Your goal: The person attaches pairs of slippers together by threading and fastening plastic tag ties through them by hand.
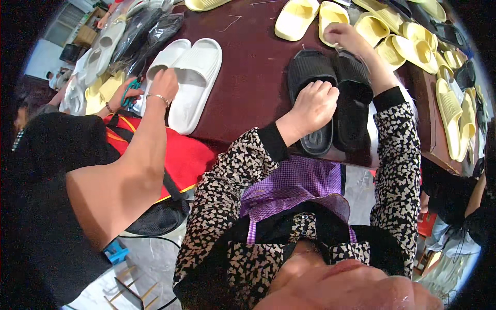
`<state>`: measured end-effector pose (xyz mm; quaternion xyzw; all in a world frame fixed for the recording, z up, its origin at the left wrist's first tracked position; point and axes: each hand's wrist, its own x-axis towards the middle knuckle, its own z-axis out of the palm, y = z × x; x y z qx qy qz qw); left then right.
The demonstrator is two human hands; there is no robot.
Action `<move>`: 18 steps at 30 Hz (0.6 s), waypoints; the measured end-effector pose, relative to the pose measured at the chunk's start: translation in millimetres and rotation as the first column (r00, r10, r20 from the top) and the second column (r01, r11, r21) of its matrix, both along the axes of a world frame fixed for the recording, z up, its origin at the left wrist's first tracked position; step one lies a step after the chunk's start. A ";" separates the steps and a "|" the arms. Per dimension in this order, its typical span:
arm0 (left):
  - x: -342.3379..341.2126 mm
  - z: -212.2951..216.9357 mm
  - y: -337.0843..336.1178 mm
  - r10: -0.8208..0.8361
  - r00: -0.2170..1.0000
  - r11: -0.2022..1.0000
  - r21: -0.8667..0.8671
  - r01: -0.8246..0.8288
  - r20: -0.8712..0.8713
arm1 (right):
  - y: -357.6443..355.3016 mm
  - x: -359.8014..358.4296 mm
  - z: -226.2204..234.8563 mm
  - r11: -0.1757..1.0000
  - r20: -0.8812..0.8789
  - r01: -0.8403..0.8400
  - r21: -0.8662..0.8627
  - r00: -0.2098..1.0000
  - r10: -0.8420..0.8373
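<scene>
A pair of black slippers lies side by side in front of me, the left slipper [311, 67] under my left hand [312, 106]. The fingers of that hand are curled closed at the edge of its strap, with the thumb hidden. My right hand [345, 39] is raised above the toe of the right black slipper [354, 113]. Its fingers are pinched together, and what they hold is too small to make out. Just behind those fingers lies a yellow slipper [332, 15], partly covered by the hand.
A co-worker at my left has one hand on a pair of white slippers [194, 101] and green-handled snips [131, 93] in the other. Yellow slippers [413, 49] crowd the far right of the dark red table [248, 67]. Plastic-wrapped slippers [147, 36] lie far left.
</scene>
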<state>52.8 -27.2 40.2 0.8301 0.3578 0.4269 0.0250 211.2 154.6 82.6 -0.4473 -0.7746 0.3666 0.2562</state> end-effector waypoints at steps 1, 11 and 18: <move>-0.8 -0.1 -0.1 -0.001 1.000 1.000 -0.010 0.001 0.000 | -2.1 -10.8 0.6 1.000 -0.002 -0.005 -0.001 1.000 0.005; 1.2 -3.3 0.5 -0.003 1.000 1.000 -0.006 0.003 0.009 | -1.6 -40.2 -22.6 0.986 0.234 -0.166 0.021 0.960 0.157; -0.6 -1.6 1.7 -0.010 1.000 1.000 -0.003 0.010 0.012 | 2.3 -41.8 -30.9 0.973 0.154 -0.212 0.091 0.968 0.197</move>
